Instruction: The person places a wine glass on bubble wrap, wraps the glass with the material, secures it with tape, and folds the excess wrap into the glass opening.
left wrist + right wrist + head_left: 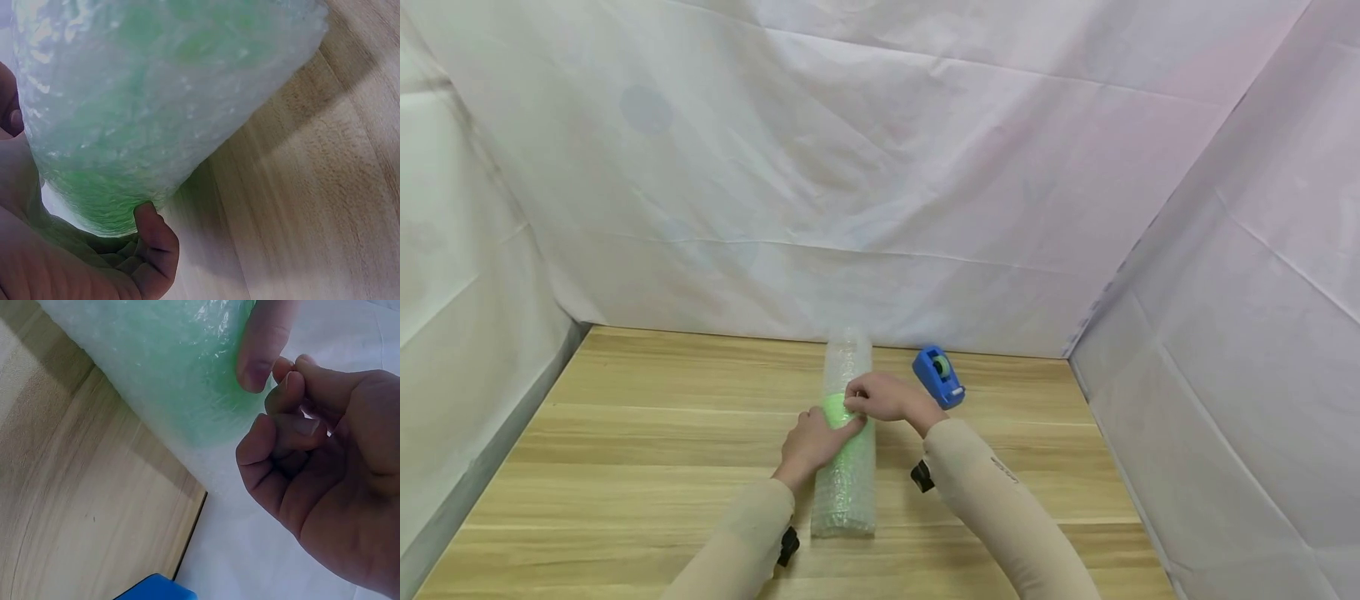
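Observation:
A long, flattened roll of clear bubble wrap [844,508] lies lengthwise on the wooden table, with something bright green [835,408] showing through its middle. My left hand [814,440] grips the roll from its left side, thumb across the top and fingers curled against the side. The same wrap [169,112] fills much of the left wrist view, tinted green. Over the roll's right edge is my right hand [886,397], its fingers curled and the thumb tip against a fingertip. In the right wrist view these fingertips [294,381] are right by the left thumb [259,362]; no held thing shows between them.
A blue tape dispenser [938,377] with a pale green roll stands right of the wrap, near the table's back edge. White cloth [850,167] hangs behind the table and along both sides. Black wrist cameras [922,477] sit under the sleeves.

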Tool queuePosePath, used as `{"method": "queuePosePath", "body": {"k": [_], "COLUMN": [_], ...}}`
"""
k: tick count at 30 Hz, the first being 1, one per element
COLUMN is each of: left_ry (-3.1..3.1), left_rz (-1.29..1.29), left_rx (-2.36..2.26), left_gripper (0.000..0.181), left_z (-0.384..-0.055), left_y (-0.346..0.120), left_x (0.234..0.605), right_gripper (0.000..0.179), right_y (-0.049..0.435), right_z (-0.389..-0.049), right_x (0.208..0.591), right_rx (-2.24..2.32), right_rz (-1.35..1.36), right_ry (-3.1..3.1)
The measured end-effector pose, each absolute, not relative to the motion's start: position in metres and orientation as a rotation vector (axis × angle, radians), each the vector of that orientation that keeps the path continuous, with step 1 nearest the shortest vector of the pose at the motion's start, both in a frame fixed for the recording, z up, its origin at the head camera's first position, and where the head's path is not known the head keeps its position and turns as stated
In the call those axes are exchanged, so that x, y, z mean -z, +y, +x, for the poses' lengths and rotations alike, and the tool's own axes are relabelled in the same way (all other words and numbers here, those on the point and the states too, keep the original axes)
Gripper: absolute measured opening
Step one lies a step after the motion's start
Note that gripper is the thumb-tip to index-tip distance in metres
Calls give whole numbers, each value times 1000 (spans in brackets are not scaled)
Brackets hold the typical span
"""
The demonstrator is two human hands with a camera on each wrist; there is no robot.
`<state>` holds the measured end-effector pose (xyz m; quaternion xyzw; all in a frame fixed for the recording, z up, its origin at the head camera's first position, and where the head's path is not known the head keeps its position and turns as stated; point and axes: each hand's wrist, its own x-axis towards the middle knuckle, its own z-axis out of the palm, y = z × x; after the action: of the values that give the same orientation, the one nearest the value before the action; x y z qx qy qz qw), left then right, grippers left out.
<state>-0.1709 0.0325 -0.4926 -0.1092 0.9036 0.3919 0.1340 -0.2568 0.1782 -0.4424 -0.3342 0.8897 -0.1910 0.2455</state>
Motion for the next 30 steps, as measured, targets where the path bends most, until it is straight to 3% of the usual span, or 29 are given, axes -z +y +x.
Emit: {"method": "queuePosePath", "body": {"k": [13,22,30], "left_ry": [2647,2643,2640], "left_rz": [-315,-324,-318], "left_rx": [-1045,-1055,-1027], "left_gripper": [94,74,76], "left_z": [-174,-175,-175], "left_y": [34,34,33], "left_x": [494,495,494], "right_gripper": [32,8,4], "right_y": [146,123,113], "right_z": [-249,-237,-231], "right_x": [441,432,425], "right_rx": [155,-52,-230], "right_rz": [-739,-403,-356], "right_ry": [2635,2732,2744]}}
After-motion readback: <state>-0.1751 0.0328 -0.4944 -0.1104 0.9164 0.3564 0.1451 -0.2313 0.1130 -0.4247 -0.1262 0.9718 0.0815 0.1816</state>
